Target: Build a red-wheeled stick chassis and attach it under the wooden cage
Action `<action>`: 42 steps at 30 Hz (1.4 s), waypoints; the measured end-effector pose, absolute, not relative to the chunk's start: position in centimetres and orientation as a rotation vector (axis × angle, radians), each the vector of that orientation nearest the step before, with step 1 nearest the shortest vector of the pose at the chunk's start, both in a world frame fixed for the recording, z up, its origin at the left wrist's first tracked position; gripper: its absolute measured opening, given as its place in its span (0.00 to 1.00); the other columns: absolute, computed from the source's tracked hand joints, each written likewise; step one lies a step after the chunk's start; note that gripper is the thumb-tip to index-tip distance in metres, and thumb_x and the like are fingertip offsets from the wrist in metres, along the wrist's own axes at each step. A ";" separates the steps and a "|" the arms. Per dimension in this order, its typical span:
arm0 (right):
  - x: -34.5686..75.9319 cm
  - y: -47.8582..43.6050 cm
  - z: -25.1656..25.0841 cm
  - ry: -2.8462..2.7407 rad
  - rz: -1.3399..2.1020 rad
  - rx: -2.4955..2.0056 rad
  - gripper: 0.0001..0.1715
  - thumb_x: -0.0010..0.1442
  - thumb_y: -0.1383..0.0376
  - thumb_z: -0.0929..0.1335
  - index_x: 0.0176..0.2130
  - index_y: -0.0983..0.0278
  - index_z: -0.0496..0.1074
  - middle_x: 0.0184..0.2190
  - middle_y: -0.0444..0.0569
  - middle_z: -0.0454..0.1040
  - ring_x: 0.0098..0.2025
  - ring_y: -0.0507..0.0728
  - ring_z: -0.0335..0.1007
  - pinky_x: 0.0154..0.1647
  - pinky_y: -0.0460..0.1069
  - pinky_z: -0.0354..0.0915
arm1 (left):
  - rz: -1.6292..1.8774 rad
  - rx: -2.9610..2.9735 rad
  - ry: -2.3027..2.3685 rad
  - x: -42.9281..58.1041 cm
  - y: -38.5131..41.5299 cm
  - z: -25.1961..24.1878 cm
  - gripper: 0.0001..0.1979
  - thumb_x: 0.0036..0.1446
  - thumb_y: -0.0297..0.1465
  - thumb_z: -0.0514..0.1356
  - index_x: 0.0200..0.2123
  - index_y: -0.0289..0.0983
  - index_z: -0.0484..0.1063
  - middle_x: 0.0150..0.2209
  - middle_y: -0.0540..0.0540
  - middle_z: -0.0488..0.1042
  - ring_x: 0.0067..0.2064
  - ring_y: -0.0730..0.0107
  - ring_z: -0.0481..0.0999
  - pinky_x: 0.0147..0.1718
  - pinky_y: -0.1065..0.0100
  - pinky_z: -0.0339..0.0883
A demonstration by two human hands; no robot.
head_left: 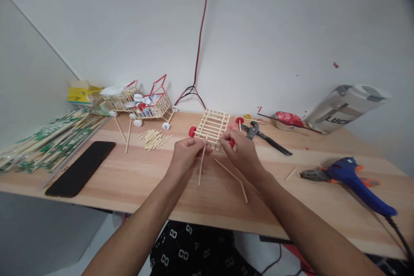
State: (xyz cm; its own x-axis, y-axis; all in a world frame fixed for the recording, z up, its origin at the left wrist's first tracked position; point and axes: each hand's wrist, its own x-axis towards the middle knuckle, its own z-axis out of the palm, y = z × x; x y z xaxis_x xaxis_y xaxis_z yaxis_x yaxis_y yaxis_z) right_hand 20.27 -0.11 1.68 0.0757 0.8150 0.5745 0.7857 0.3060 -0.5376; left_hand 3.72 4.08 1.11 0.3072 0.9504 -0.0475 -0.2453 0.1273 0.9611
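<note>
A small bamboo-stick cart (213, 123) with a slatted frame is held just above the table between my hands. Red wheels (192, 132) show at its sides. My left hand (189, 151) pinches the near left edge, thumb on top and fingers partly underneath. From those fingertips a thin bamboo stick (201, 168) slants down; whether it is joined to the cart cannot be seen. At the near right corner, my right hand (241, 148) closes its fingertips on the frame, partly hiding a red wheel. A bent stick (231, 171) lies below that hand.
Two finished-looking stick carts (153, 105) stand back left, near cut sticks (154, 139), a black phone (80, 169) and packaged sticks (48, 142). Pincers (268, 139), a red paint cup (289, 120), a blue glue gun (359, 185) and a bag (346, 108) are on the right.
</note>
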 end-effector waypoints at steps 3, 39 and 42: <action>20.2 -0.1 1.7 -1.687 0.043 -1.467 0.06 0.60 0.66 0.64 0.30 0.62 0.67 0.28 0.46 0.72 0.30 0.54 0.63 0.34 0.49 0.58 | 1.035 1.071 0.845 3.7 4.0 1.1 0.08 0.47 0.32 0.66 0.22 0.33 0.78 0.25 0.43 0.78 0.29 0.71 0.74 0.35 0.70 0.65; 20.2 -0.1 1.5 -1.685 0.054 -1.449 0.06 0.60 0.67 0.64 0.30 0.62 0.67 0.28 0.46 0.72 0.32 0.54 0.65 0.35 0.49 0.58 | 1.027 1.055 0.833 3.8 4.0 1.1 0.08 0.46 0.33 0.67 0.22 0.33 0.78 0.25 0.42 0.78 0.27 0.70 0.74 0.34 0.68 0.67; 20.2 -0.2 1.5 -1.685 0.061 -1.449 0.06 0.60 0.66 0.64 0.30 0.62 0.67 0.29 0.46 0.72 0.32 0.54 0.65 0.35 0.49 0.58 | 1.036 1.037 0.828 3.8 4.0 1.2 0.08 0.46 0.32 0.68 0.22 0.33 0.78 0.24 0.42 0.78 0.27 0.70 0.74 0.34 0.67 0.67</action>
